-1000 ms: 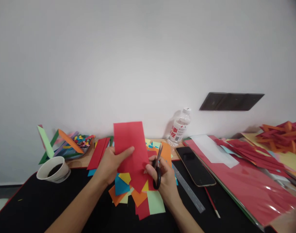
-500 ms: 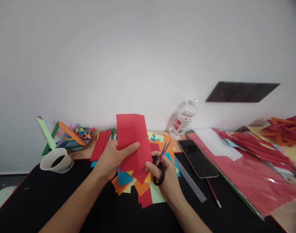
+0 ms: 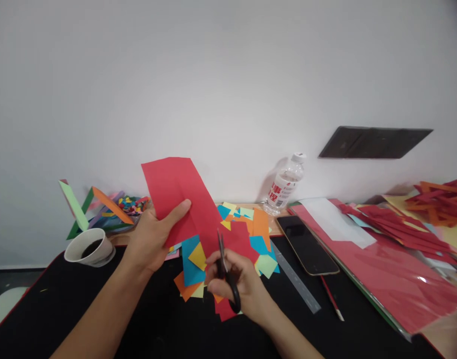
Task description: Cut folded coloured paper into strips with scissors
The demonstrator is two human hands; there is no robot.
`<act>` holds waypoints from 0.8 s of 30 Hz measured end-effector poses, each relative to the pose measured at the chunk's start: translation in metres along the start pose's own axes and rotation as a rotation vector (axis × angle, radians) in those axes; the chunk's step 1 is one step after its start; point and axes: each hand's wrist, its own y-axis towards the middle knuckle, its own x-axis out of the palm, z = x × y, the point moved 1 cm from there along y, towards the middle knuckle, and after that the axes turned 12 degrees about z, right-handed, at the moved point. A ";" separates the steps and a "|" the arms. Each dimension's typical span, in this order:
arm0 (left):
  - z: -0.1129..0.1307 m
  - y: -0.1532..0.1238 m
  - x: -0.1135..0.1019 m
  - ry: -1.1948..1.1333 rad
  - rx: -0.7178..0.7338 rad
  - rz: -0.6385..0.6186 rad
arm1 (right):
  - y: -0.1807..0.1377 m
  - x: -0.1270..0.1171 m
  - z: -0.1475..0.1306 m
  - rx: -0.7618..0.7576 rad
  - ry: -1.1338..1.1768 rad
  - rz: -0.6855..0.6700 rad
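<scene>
My left hand point(image 3: 151, 237) grips a red paper sheet point(image 3: 176, 194) held up and tilted to the left, thumb across its front. My right hand point(image 3: 238, 281) is closed in the black handles of a pair of scissors point(image 3: 224, 269), whose blades point up into the lower edge of the red sheet. Under both hands lies a pile of coloured paper pieces point(image 3: 228, 239), blue, yellow, orange, red and pale green, on the black mat point(image 3: 101, 319).
A paper cup point(image 3: 89, 248) with dark liquid stands at the left, behind it coloured strips and confetti point(image 3: 131, 204). A water bottle point(image 3: 286, 183) stands by the wall. A phone point(image 3: 307, 243), a ruler point(image 3: 298, 284), a pencil point(image 3: 330, 298) and red sheets with cut strips point(image 3: 393, 259) lie to the right.
My left hand swung the red sheet up and to the left, tilting it. My right hand with the scissors moved left, under the sheet's lower edge, the blades now nearly closed.
</scene>
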 end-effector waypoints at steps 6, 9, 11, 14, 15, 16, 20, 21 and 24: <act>-0.006 -0.012 0.002 0.072 0.003 -0.069 | -0.010 0.010 -0.007 0.070 0.018 -0.133; -0.012 -0.016 0.004 0.091 -0.014 -0.104 | -0.011 0.011 -0.010 0.071 0.036 -0.145; -0.015 -0.017 0.005 0.096 -0.041 -0.125 | -0.011 0.010 -0.009 0.072 0.054 -0.142; -0.016 -0.018 0.006 0.118 -0.061 -0.131 | -0.011 0.010 -0.007 0.079 0.091 -0.138; -0.015 -0.019 0.006 0.122 -0.060 -0.131 | -0.011 0.010 -0.006 0.081 0.103 -0.137; -0.015 -0.019 0.006 0.122 -0.059 -0.128 | -0.010 0.010 -0.006 0.084 0.111 -0.139; -0.014 -0.020 0.005 0.119 -0.047 -0.126 | -0.010 0.010 -0.006 0.094 0.119 -0.136; -0.014 -0.021 0.005 0.129 -0.047 -0.125 | -0.010 0.010 -0.007 0.096 0.116 -0.133; -0.015 -0.020 0.005 0.166 -0.050 -0.121 | -0.010 0.010 -0.007 0.098 0.095 -0.118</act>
